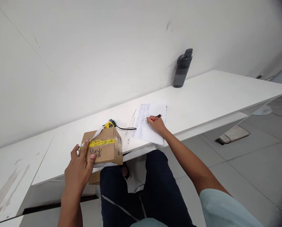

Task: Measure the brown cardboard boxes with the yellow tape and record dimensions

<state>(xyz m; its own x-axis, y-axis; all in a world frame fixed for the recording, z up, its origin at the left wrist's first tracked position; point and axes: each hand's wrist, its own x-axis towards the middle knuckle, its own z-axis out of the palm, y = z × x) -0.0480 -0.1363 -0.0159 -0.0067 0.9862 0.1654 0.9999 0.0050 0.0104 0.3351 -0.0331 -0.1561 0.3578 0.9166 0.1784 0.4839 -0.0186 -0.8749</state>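
Observation:
My left hand [78, 168] grips the left end of a brown cardboard box [117, 148], its thumb on the side with dark handwriting. Under its fingertips lies the end of the white blade [97, 134] of a tape measure. The yellow and black tape measure case [110, 123] sits behind the box, with a black wrist strap trailing right. In my right hand [158, 126] is a red and black pen [157, 117], its tip hidden by the fingers. That hand rests on a white sheet of paper [152, 137] bearing several lines of handwriting.
A dark bottle [181, 69] stands on the white desk [202, 97] against the wall. A slim clear item [133, 116], perhaps a pen, lies left of the paper. The desk's front edge runs above my knees. A white and dark object [234, 135] lies on the tiled floor.

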